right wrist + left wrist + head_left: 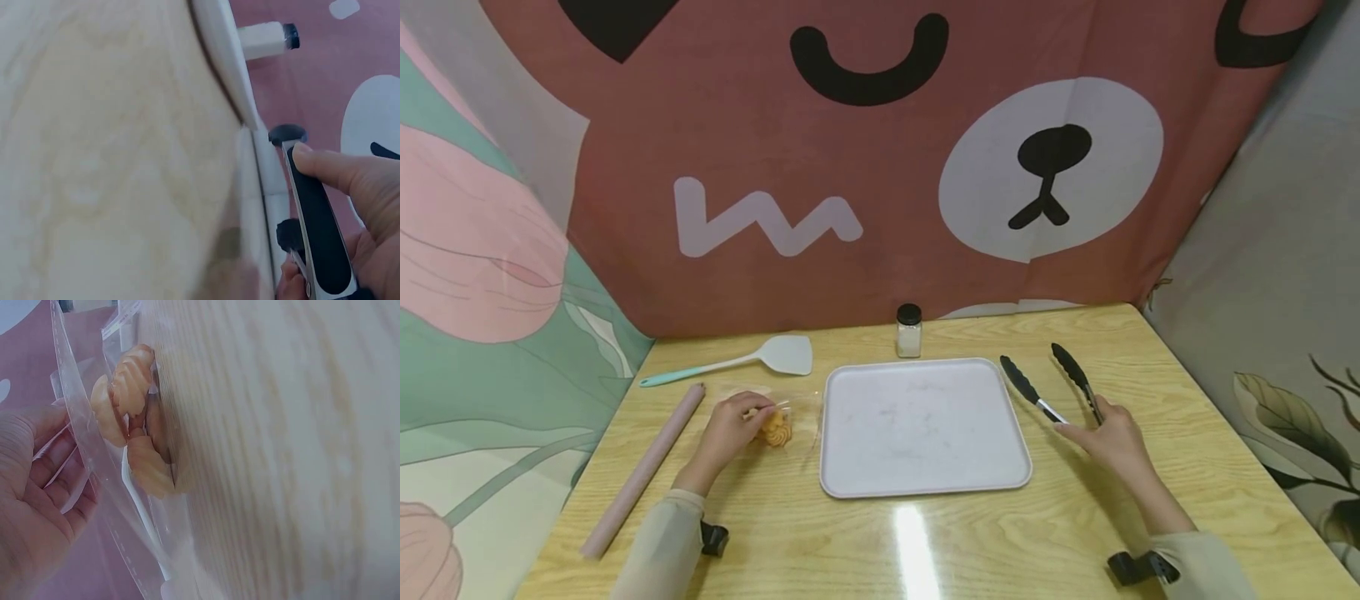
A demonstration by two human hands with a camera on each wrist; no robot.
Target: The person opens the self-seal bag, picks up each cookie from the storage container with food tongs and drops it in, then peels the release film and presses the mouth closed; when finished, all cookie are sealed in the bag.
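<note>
On the left of the table, my left hand pinches the top edge of a clear plastic bag. Inside the bag lie several orange, ridged, cookie-like pieces, seen through the film in the left wrist view. My right hand grips a pair of tongs to the right of the white tray. The black tips of the tongs are spread apart with nothing between them. In the right wrist view my thumb presses along the black handle grip.
A small jar with a black lid stands behind the tray. Back left lies a white spatula with a mint handle. A mauve rolled tube lies along the left edge. A printed cloth backdrop hangs behind the table.
</note>
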